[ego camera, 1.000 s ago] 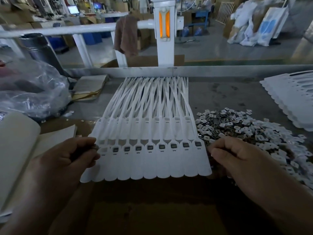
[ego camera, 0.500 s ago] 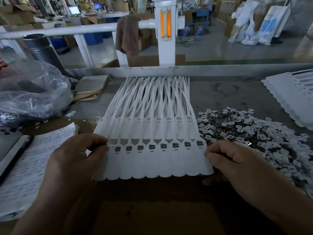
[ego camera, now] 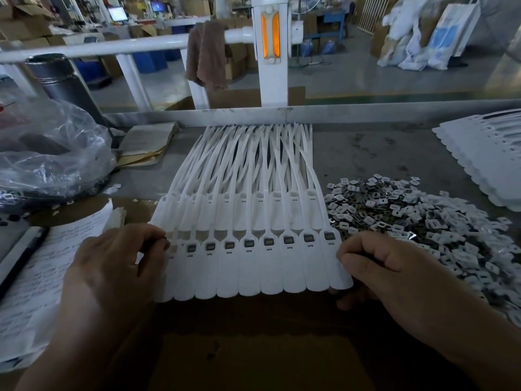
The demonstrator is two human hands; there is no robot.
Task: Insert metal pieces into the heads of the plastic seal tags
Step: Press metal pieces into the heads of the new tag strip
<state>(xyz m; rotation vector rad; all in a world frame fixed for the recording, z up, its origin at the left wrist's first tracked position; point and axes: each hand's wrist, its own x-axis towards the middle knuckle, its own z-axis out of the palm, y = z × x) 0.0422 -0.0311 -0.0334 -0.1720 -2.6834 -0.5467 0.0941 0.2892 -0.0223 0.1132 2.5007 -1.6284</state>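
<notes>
Both hands on joined row of seal tags [ego camera: 253,215], centre of counter [ego camera: 366,153]: your left hand [ego camera: 112,266] pinches left edge, your right hand [ego camera: 394,272] curls round right edge. Heap of metal pieces [ego camera: 423,215] just right of row. At left, handwritten sheet [ego camera: 56,263], script unreadable.

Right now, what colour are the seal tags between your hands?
White. The seal tags show best in the head view.

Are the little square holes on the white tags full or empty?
Full: every tag head showing holds a dark metal piece. Heads under the left hand: cannot tell.
</notes>
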